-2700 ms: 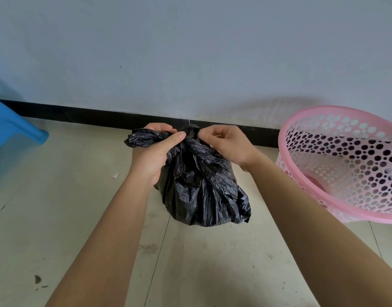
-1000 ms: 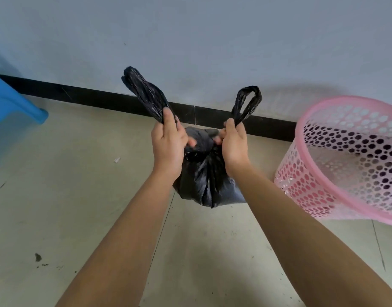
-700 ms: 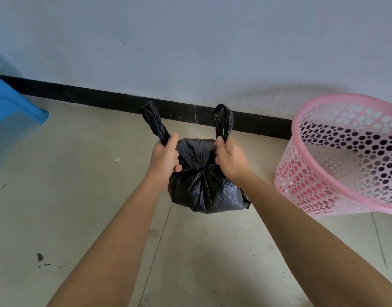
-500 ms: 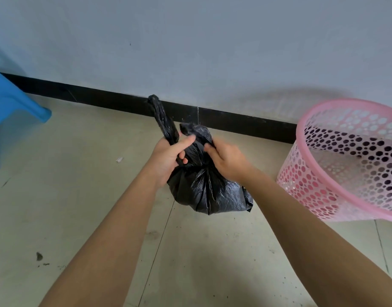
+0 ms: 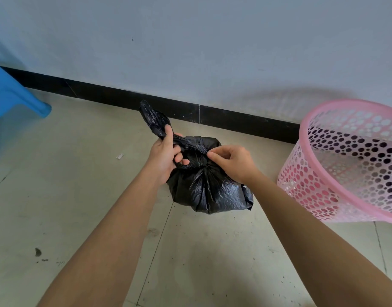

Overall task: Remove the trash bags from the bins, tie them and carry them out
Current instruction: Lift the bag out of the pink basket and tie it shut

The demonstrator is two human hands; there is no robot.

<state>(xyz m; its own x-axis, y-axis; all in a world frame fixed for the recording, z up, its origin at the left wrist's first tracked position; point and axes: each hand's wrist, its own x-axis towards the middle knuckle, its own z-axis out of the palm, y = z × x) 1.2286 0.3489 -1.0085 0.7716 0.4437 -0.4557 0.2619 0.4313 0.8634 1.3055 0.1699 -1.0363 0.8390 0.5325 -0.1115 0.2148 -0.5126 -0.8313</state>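
Head view: the left hand (image 5: pixel 163 158) grips one twisted bag (image 5: pixel 209 185) handle. The right hand (image 5: pixel 231 162) pinches the knot, beside the pink bin (image 5: pixel 354 162).

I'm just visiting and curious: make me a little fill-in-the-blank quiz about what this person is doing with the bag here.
The left hand and right hand both grip a ____ trash bag.
The perforated bin on the person's right is ____.
The bag's twisted end sticking up is held by the ____ hand.
The plastic stool at far left is ____.
Missing words: black; pink; left; blue.
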